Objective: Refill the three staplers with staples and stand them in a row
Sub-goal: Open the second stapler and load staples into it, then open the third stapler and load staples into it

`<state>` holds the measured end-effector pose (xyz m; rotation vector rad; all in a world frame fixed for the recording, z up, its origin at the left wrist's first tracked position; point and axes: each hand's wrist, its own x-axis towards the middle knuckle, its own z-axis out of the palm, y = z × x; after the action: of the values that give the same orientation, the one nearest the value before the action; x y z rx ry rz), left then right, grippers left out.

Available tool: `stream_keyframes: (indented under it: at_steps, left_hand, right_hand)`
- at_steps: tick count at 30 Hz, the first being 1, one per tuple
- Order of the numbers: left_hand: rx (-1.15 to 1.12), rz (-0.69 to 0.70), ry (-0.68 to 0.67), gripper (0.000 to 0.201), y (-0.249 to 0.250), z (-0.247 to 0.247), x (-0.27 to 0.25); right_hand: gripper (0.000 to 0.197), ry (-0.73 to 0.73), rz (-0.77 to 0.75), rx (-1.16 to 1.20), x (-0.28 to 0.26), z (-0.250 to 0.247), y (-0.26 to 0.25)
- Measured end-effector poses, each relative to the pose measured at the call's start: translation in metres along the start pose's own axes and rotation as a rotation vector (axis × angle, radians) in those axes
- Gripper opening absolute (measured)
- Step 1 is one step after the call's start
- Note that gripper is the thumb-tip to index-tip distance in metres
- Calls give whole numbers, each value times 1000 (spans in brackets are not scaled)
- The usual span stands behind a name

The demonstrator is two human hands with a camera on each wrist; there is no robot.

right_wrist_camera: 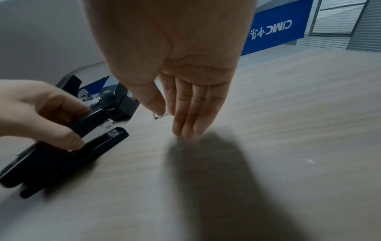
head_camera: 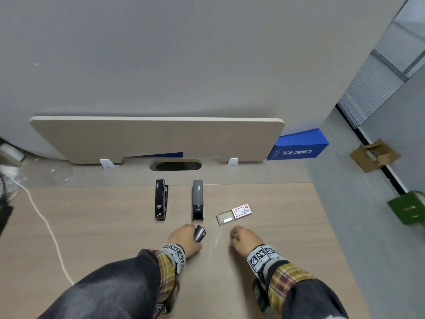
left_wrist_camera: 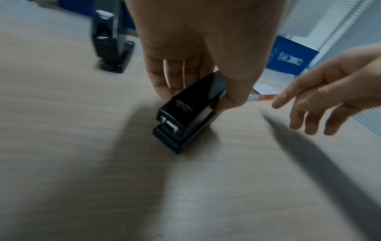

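Note:
Two staplers stand upright on the desk: a black stapler (head_camera: 160, 199) on the left and a grey-and-black stapler (head_camera: 197, 200) to its right. A third, small black stapler (head_camera: 199, 233) (left_wrist_camera: 191, 110) (right_wrist_camera: 62, 156) is at the desk surface in front of them. My left hand (head_camera: 187, 236) (left_wrist_camera: 195, 100) grips it between thumb and fingers. Its top arm looks closed over the base. My right hand (head_camera: 239, 236) (right_wrist_camera: 173, 120) hovers to its right, fingers loosely straight and holding nothing. The open staple box (head_camera: 234, 214) (left_wrist_camera: 264, 93) lies just beyond it.
A beige divider panel (head_camera: 156, 139) stands along the desk's far edge with a cable slot (head_camera: 176, 165) below it. A blue box (head_camera: 296, 148) sits at the back right. A white cable (head_camera: 46, 226) runs across the desk's left side. The desk's right edge drops to the floor.

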<state>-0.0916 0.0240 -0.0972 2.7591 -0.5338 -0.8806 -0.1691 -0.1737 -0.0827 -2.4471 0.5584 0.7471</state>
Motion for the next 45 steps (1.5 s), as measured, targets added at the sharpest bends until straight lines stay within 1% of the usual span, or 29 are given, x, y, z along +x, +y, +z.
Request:
stream_keyframes:
  at_steps: [3, 11, 17, 22, 30, 36, 43, 45]
  left_hand:
    - [-133, -102, 47, 41, -19, -14, -1]
    - [-419, -223, 162, 29, -42, -45, 8]
    - [-406, -245, 184, 31, -40, -52, 25]
    - [-365, -237, 146, 34, -27, -54, 47]
    - [-370, -281, 133, 39, -18, -56, 82]
    - [-368, -322, 159, 38, -14, -55, 98]
    - [-430, -252, 171, 47, -20, -58, 103]
    - [-454, -242, 209, 46, -23, -60, 97]
  right_hand:
    - [30, -2, -43, -14, 7, -3, -24]
    - [32, 6, -158, -63, 21, -5, -88]
    - [31, 23, -166, -83, 30, -12, -101]
    - [30, 64, -145, -89, 43, -26, -107]
    - [29, 82, -141, -61, 63, -36, -103]
    - [30, 91, -135, -60, 74, -39, -102]
    - [30, 99, -119, -54, 78, -41, -105]
    - [30, 120, -118, -43, 77, -41, -108]
